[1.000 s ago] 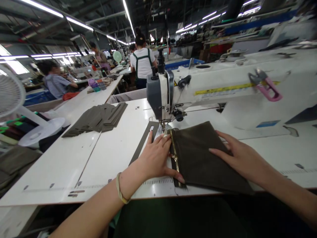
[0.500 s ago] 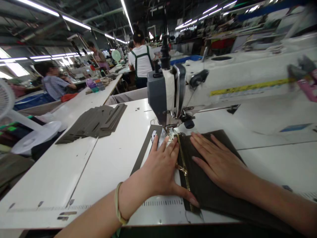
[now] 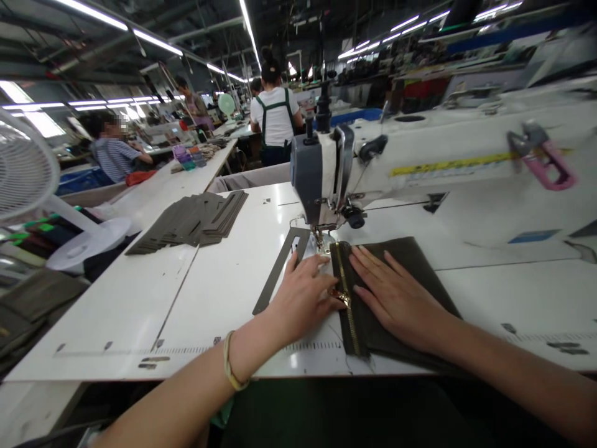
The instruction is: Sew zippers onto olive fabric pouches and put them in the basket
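With right hand (image 3: 408, 305) open and flat, we should keep the dark fabric (image 3: 426, 267) smooth. Our left hand (image 3: 301, 298) is at the zipper pull (image 3: 344, 298); its grip we cannot tell.

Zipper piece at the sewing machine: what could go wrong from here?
Left hand: fingertips are close to the presser foot; they could get pinched or pricked.
Metal zipper: if the dark fabric drifts, the needle might strike the teeth.
Loose threads at the near end might snag.
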The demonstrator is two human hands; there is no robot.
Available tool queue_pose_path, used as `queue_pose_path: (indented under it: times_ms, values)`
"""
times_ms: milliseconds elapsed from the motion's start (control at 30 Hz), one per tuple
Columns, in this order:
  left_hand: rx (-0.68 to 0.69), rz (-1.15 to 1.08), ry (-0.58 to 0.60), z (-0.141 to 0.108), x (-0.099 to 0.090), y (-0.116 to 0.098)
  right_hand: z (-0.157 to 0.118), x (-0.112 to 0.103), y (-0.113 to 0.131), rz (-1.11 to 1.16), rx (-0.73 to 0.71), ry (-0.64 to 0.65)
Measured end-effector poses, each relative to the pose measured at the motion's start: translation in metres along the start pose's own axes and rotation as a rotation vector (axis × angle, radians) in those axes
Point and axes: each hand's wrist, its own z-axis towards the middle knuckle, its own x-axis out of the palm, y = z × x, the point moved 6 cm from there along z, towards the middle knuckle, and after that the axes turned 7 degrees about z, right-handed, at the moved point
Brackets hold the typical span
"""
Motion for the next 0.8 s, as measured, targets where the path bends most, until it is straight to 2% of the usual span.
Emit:
queue_pose_path:
  times_ms: [100,200,300,333,400,467,567,633,700,800]
  values:
    - [-0.061,-0.036,-0.065,-0.004,-0.006,-0.005,-0.001,0.001,-0.003,0.014,0.002,-0.01]
    - [-0.072,-0.051,-0.032,-0.008,-0.012,-0.015,-0.001,0.001,-0.004,0.014,-0.006,-0.019]
    - [0.041,-0.096,0.1,-0.015,-0.013,-0.03,-0.001,0.002,-0.004,0.002,-0.012,-0.019]
    - [0.08,-0.098,0.116,-0.017,-0.014,-0.033,0.0,0.002,-0.004,-0.002,-0.012,-0.012]
    - [0.121,-0.049,0.068,-0.018,-0.015,-0.033,0.002,0.002,-0.004,-0.003,-0.014,0.014]
    - [0.133,0.027,0.015,-0.015,-0.014,-0.028,0.006,0.001,-0.003,0.006,-0.02,0.027]
    - [0.173,0.061,0.069,-0.01,-0.005,-0.02,0.012,0.0,0.0,0.024,-0.051,0.012]
    - [0.167,0.048,0.098,-0.012,-0.007,-0.011,0.014,0.001,0.001,0.034,-0.083,0.003]
    - [0.095,0.057,0.102,-0.019,-0.014,0.004,0.014,0.003,0.001,0.043,-0.102,-0.009]
    - [-0.082,0.129,0.099,-0.046,-0.025,0.034,0.013,0.003,0.001,0.061,-0.109,-0.028]
